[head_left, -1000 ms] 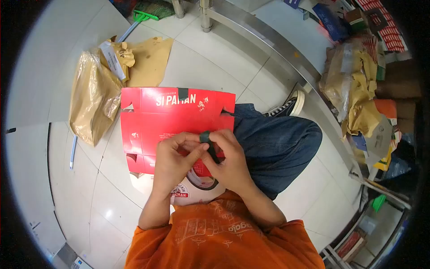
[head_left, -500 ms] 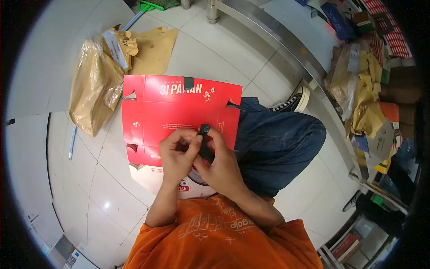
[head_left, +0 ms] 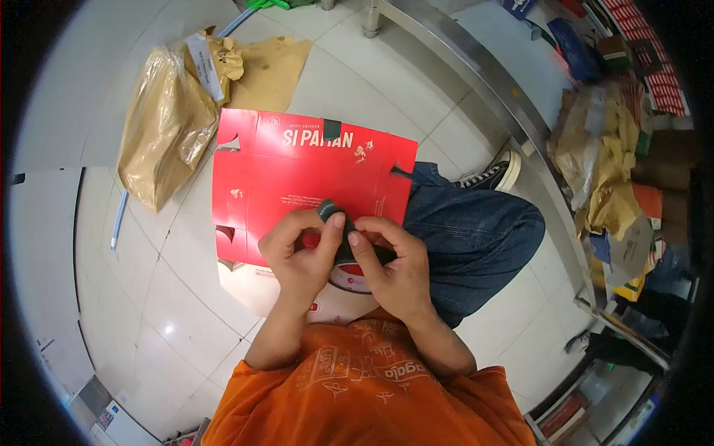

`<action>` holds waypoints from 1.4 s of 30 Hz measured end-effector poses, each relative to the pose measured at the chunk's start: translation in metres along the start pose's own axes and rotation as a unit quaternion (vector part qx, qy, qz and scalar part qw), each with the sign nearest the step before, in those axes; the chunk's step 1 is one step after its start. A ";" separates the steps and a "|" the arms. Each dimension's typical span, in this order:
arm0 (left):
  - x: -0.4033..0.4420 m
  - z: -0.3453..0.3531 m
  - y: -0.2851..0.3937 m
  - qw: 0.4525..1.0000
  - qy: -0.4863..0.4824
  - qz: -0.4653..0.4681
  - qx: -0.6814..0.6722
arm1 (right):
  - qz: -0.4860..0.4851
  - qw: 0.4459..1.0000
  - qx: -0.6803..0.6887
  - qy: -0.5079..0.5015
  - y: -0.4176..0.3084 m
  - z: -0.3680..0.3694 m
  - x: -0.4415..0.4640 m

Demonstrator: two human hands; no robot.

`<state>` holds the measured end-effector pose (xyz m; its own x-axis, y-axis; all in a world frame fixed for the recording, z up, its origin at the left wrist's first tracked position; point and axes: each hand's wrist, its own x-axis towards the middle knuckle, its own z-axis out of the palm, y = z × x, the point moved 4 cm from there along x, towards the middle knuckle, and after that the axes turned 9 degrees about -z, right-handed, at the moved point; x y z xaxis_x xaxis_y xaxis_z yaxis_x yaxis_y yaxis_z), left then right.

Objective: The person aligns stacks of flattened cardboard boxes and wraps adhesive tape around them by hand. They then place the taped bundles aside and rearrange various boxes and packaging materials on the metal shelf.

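Between thumb and fingers, my left hand pinches the end of a dark strip of tape. My right hand is closed on the same tape a little lower and to the right. Below the fingers shows a round, dark-rimmed thing with a red and white middle, partly covered; whether it is the tape's roll I cannot tell. A flattened red cardboard box printed "SI PAMAN" lies under and beyond the hands. Another dark tape piece crosses its top edge. Whitish printed card lies beneath the red one.
A brown plastic-wrapped package lies on the tiled floor at left, near a blue stick. My bent leg in jeans is at right. Beyond it run a metal table frame and piled packaging.
My hands have moved apart a little, and more of the dark tape's end shows bent over the left thumb. The view has shifted slightly, and the round thing is more exposed.
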<state>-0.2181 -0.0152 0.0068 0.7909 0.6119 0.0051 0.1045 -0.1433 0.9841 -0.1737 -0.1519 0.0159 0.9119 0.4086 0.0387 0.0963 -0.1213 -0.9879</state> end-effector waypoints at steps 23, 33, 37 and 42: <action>-0.073 -0.166 -0.134 0.907 0.000 -0.351 -0.232 | 0.338 0.920 0.189 -0.054 0.097 -0.040 -0.102; -0.123 -0.149 -0.135 0.867 -0.042 -0.406 -0.285 | 0.356 0.860 0.366 -0.020 0.093 -0.025 -0.086; -0.099 -0.117 -0.095 0.862 0.023 -0.391 -0.320 | 0.356 0.878 0.319 0.032 0.065 -0.042 -0.031; -0.068 -0.066 -0.039 0.806 0.080 -0.432 -0.396 | 0.163 0.959 0.196 0.121 0.008 -0.076 0.007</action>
<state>-0.3158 0.0002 -0.0200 0.5336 0.3185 -0.7835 0.1068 0.8936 0.4360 -0.1365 -0.2186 0.0192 0.9382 0.1791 -0.2960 -0.3249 0.1616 -0.9319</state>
